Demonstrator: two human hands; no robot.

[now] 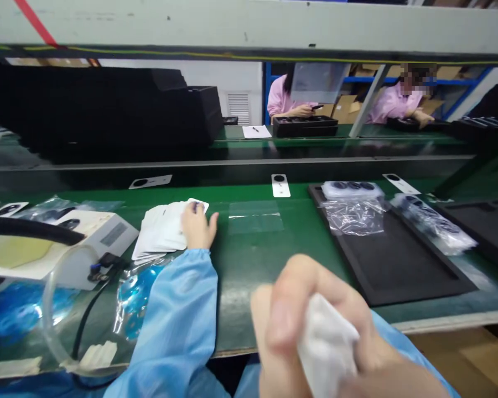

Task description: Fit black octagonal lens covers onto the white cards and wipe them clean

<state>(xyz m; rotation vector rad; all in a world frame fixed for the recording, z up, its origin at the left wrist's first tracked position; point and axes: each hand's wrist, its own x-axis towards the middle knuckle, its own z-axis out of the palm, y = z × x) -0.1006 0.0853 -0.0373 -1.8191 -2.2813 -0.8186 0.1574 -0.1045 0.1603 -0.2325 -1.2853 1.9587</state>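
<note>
My left hand point(197, 228) reaches to the right end of a fanned pile of white cards point(160, 229). Its fingers touch the top card, which has a dark round mark partly hidden under them, while the thumb stands apart. Close to the camera, my right hand point(286, 309) is closed around a crumpled white cloth or wipe point(327, 342), slightly blurred. A thin clear plastic sheet point(255, 216) lies flat on the green bench between the two hands. Behind it, a white card with a black circle point(280, 187) lies by itself.
To the right, a black foam tray point(398, 271) carries bagged lens-like parts point(352, 190); another bagged strip point(434, 221) lies across its edge. A white device point(103, 237) with hoses and blue film point(136, 293) are at left. Black trays point(191, 116) stack behind; two people work beyond.
</note>
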